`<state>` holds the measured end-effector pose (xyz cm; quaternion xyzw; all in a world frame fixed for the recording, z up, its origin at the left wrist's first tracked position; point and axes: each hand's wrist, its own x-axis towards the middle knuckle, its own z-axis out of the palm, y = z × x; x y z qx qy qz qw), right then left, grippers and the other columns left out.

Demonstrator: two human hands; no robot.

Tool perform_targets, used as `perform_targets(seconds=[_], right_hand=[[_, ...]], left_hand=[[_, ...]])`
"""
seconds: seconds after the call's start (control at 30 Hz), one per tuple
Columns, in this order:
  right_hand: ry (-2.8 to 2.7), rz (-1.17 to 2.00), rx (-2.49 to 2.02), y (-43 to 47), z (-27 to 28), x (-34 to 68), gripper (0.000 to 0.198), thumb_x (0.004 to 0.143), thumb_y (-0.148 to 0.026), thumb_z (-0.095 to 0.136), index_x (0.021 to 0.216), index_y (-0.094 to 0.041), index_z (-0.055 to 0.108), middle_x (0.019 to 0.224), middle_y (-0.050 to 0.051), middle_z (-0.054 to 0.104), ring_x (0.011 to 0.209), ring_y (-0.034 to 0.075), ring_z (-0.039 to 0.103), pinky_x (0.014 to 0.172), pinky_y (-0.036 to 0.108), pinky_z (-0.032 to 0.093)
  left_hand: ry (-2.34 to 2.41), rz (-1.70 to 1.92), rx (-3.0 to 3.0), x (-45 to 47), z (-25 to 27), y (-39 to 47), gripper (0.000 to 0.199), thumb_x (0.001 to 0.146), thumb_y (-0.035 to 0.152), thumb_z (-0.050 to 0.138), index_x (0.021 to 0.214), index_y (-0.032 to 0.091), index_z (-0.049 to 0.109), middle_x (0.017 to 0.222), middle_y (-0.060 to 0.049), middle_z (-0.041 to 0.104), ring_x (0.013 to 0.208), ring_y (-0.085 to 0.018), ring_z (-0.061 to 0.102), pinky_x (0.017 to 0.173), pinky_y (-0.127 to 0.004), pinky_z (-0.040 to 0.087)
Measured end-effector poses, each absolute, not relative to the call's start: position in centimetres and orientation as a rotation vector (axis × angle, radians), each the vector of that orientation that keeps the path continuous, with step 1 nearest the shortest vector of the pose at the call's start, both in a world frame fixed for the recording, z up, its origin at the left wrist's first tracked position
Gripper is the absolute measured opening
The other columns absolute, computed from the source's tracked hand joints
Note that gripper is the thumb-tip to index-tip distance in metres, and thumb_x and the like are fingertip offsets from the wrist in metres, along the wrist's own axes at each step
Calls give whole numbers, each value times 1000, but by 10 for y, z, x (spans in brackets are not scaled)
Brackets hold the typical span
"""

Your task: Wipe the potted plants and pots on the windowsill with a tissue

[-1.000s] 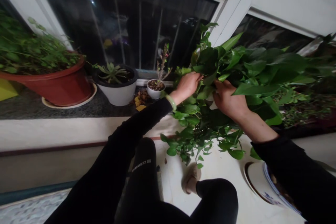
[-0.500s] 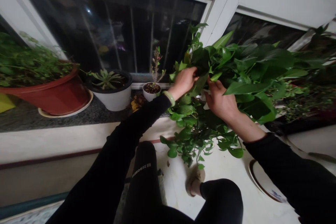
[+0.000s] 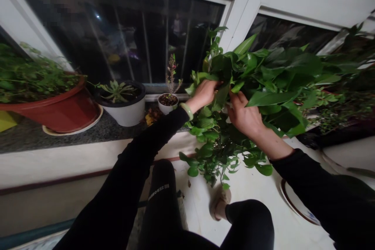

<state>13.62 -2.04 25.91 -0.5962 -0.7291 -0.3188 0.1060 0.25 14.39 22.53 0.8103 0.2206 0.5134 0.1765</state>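
A leafy pothos plant (image 3: 275, 97) with broad green leaves and trailing stems stands at the sill, its pot hidden by foliage. My left hand (image 3: 203, 94), with a pale green bangle (image 3: 186, 111) at the wrist, reaches in from the left. Its fingers are closed at the edge of a hanging leaf (image 3: 221, 97), their tips partly hidden. Close by on the right, my right hand (image 3: 245, 116) has its fingers bent inward among the leaves. A crumpled white piece (image 3: 226, 113), like tissue or cloth, shows under these fingers, mostly covered.
Along the dark stone sill (image 3: 73, 137) stand a red-brown pot (image 3: 67, 111), a white pot with a succulent (image 3: 124, 112) and a small white pot (image 3: 168, 104). Dry leaves (image 3: 152, 116) lie between these last two. Behind is the window (image 3: 125, 27). A round white dish (image 3: 297, 203) sits on the floor.
The view has shifted slightly, so the plants and window appear a little displaced. Both hands keep nearly the same place at the leaves, with the right fingers moved only slightly.
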Motion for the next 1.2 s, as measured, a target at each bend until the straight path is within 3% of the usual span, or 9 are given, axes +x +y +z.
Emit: perform_targets(seconds=[0.2,0.33,0.47,0.67,0.9,1.07,1.2], right_hand=[[-2139,-961,-1769,-21,256,138,71,96,-27,46,165,-13,42,153,25,61,125,46,68,97,58,61],[-2129,-983,-1821,-24,256,136,67,98,-28,44,162,-11,46,153,28,59,118,46,70,89,55,63],[-2127,-1029,-1884,-28,256,130,65,98,-27,45,161,-9,47,152,28,60,111,43,72,81,51,63],[-2110,-1093,-1978,-32,254,125,70,98,-28,47,165,-11,40,157,27,57,78,33,73,63,45,60],[-2131,-1086,-1933,-30,253,128,69,97,-27,48,164,-12,41,151,27,61,79,32,73,65,44,59],[-2135,-1088,-1916,-30,251,129,70,96,-29,50,163,-12,42,148,27,62,75,30,72,62,41,57],[-2126,-1064,-1932,-31,250,129,70,97,-30,52,164,-13,41,148,26,62,71,26,70,61,38,55]], left_hand=[[643,1444,2278,4,225,142,16,97,22,69,109,18,80,112,-13,80,112,-29,71,103,-38,55],[703,1627,2245,6,220,134,15,102,25,64,103,17,77,120,-15,75,113,-27,68,97,-36,54],[658,1835,2191,12,207,131,19,105,26,62,91,17,71,111,-12,71,109,-25,64,93,-36,53],[643,1839,2159,13,192,134,16,107,28,60,100,19,71,113,-11,74,112,-25,65,100,-38,54],[499,1760,1951,-11,191,135,19,108,20,52,107,20,71,98,-4,77,93,-16,73,89,-29,56],[387,1600,2038,-14,186,133,16,95,11,65,107,15,76,94,-4,76,82,-14,69,79,-25,54],[361,1484,1927,-3,186,137,10,88,12,73,97,14,78,80,2,70,73,-12,64,72,-24,48]])
